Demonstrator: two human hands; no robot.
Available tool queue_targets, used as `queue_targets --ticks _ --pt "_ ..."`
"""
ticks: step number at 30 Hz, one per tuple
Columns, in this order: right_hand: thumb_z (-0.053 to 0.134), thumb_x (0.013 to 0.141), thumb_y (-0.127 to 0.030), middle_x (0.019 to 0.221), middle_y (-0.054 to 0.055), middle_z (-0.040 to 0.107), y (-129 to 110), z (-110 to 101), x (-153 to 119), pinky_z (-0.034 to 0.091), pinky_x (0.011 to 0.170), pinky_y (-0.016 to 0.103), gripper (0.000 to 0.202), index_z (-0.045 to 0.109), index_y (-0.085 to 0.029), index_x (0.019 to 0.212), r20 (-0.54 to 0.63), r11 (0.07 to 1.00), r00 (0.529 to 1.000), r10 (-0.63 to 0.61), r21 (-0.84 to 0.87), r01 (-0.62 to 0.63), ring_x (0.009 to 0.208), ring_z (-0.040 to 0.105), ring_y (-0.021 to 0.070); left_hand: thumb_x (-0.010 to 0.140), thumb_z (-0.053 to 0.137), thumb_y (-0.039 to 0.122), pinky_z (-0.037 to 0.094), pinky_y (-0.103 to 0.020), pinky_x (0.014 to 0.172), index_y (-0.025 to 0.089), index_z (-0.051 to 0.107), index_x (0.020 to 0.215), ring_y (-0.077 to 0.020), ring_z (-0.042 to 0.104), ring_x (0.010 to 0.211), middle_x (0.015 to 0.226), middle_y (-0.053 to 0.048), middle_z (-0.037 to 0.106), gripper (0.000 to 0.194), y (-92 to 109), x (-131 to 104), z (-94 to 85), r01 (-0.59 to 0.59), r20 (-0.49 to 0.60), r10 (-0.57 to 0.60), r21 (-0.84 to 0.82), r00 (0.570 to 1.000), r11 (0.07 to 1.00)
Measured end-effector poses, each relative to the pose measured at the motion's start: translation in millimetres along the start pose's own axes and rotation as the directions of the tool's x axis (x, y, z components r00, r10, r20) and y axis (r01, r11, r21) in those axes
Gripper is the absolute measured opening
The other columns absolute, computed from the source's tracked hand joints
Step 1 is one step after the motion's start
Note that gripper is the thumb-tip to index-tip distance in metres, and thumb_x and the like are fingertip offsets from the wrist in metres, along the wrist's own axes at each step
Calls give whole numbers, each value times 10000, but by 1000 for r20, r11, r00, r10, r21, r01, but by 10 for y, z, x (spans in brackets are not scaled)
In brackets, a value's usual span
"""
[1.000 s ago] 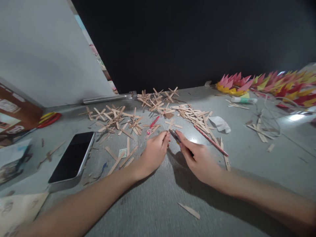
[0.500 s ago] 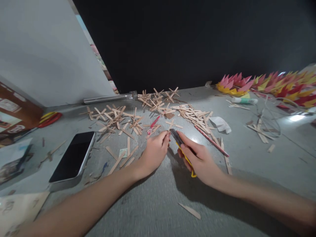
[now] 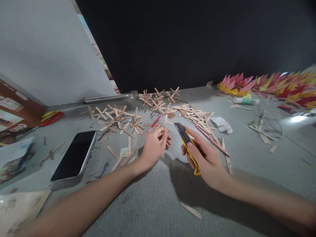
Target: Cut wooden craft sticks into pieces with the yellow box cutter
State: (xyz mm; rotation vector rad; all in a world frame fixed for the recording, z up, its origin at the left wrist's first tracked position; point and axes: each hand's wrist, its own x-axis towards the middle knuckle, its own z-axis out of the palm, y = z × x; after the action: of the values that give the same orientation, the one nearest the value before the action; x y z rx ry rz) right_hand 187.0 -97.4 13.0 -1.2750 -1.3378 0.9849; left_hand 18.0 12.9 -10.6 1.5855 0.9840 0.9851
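Observation:
My left hand pinches a wooden craft stick, which points up from between thumb and fingers. To its right, my right hand is closed around a yellow and black utility knife, its tip angled up and toward the left hand. A gap separates the knife from the stick. Behind the hands lie a heap of crossed craft sticks and a pile of loose sticks. A red pen-like item lies just beyond my left hand. One pointed stick piece lies near me.
A phone lies at the left, with red and yellow scissors handles behind it. A red striped pencil, crumpled white paper and a glue stick lie right. Pink and yellow paper spikes line the back right.
My right hand has drawn the knife back to the right, away from the stick. My left hand has shifted slightly left, and its stick now stands more upright.

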Motion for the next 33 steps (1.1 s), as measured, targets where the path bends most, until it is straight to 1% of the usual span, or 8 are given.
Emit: queue_targets --ticks 3,6,12,17,23,29,31,33 --pt "497 1103 -442 851 6 627 80 -84 143 419 527 275 389 614 -238 1414 -42 981 993 -109 -169 100 604 495 138 1014 659 506 580 -265 580 180 679 869 -151 700 595 761 -41 730 357 42 6 -13 -5 53 11 -112 999 994" --pt "574 1058 -410 808 0 610 138 -149 272 442 603 291 246 683 -237 1195 -69 934 980 -187 -323 155 670 528 165 989 702 501 582 -261 569 167 696 926 -146 698 595 783 -51 743 339 62 9 -40 27 144 4 -218 990 976" --pt "684 976 -408 795 0 662 155 -162 361 476 662 294 199 674 -217 922 -139 962 983 -122 -259 83 707 579 164 969 734 481 545 -239 549 168 685 1097 -135 679 574 767 -43 760 342 96 -66 -11 68 267 7 -272 964 960" --pt "784 894 -466 723 -6 683 158 -140 374 485 620 301 279 679 -208 883 -72 989 997 8 -145 -18 643 609 167 994 685 437 499 -220 533 181 640 981 -118 632 532 675 -2 709 260 112 -195 84 94 347 -22 -194 938 976" --pt "753 913 -424 763 19 729 161 -112 387 520 675 321 237 707 -201 850 -75 991 997 20 -127 -30 705 666 191 1021 624 413 466 -216 511 172 626 977 -114 610 517 675 -6 700 244 83 -211 97 63 357 -30 -81 934 995" --pt "655 986 -365 718 -14 646 183 -228 414 449 639 295 223 655 -218 818 -159 931 970 -183 -343 120 669 585 162 996 671 511 490 -238 519 178 603 1003 -132 641 543 730 -26 712 340 106 -189 88 106 315 -39 -201 948 974" --pt "592 1043 -392 728 -13 621 213 -329 425 421 636 301 243 651 -219 882 -102 864 956 -274 -462 198 664 557 162 995 675 522 481 -238 522 179 602 982 -131 631 547 703 -9 679 351 119 -166 65 117 291 -39 -258 956 959" --pt "503 1097 -409 833 16 667 252 -426 435 442 691 317 259 665 -217 1036 38 787 934 -356 -527 321 734 595 179 996 670 520 436 -225 504 176 618 963 -113 569 516 629 37 581 349 114 -135 39 121 272 -32 -317 962 940"
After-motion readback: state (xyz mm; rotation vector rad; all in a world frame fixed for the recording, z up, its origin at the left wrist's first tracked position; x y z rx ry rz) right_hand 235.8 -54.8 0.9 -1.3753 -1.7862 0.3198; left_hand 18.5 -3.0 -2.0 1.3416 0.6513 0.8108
